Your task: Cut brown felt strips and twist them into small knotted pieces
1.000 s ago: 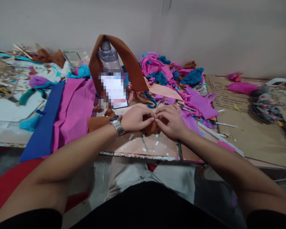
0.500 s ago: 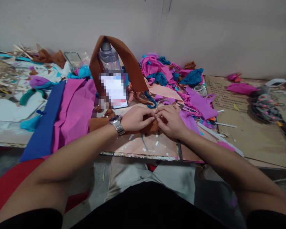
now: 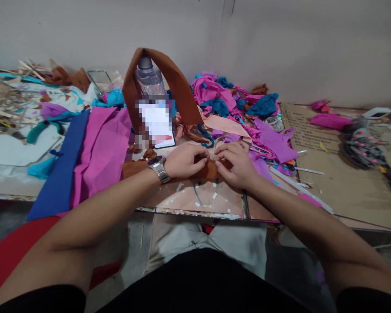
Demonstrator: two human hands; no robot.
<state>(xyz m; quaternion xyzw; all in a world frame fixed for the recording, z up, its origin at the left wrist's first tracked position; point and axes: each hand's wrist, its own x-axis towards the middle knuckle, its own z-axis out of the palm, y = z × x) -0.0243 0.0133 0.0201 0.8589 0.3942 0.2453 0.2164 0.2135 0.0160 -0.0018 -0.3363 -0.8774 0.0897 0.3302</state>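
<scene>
The left hand (image 3: pixel 184 160) and right hand (image 3: pixel 236 164), both curled shut pinching the small rust-brown fabric strip (image 3: pixel 210 171) on the tabletop (image 3: pixel 189 199) near its front edge, have drawn slightly apart, baring more fabric between them

Both hands are down on a small brown cloth piece (image 3: pixel 211 170), left hand (image 3: pixel 184 160) and right hand (image 3: pixel 236 164) pinching it from either side, fingertips nearly meeting. Just behind the grip a bottle (image 3: pixel 148 80) stands with a brown strip (image 3: pixel 179 93) draped over it. Pink sheets (image 3: pixel 101 148) lie left of it.
</scene>
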